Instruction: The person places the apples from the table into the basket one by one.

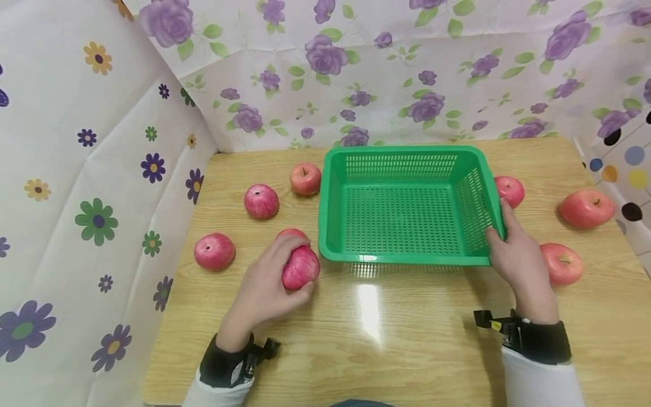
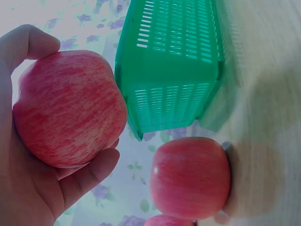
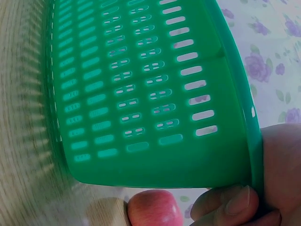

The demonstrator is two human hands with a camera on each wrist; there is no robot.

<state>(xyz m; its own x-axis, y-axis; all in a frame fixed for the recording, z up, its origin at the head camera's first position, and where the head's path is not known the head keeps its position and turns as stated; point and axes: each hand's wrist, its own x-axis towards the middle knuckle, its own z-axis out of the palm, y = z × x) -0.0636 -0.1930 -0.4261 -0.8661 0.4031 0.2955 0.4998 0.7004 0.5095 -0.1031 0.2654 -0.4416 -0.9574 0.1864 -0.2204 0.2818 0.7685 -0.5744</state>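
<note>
In the head view my left hand [image 1: 269,282] grips a red apple [image 1: 301,268] just left of the green basket [image 1: 407,259]. The left wrist view shows the thumb and fingers curled round this apple [image 2: 70,108], held up beside the basket wall [image 2: 169,70]. Another apple [image 1: 292,232] lies partly hidden behind the left hand. My right hand [image 1: 521,260] pinches the basket's right rim near its front corner. Its fingers [image 3: 235,205] show under the rim in the right wrist view. No apples lie inside the basket.
Left of the basket, apples [image 1: 261,201], [image 1: 215,251] and an apple [image 1: 306,178] lie on the wooden table [image 1: 325,362]. On the right are an apple [image 1: 510,191], an apple [image 1: 561,264] and an apple [image 1: 587,208]. Flowered sheets [image 1: 325,85] stand behind and at the left.
</note>
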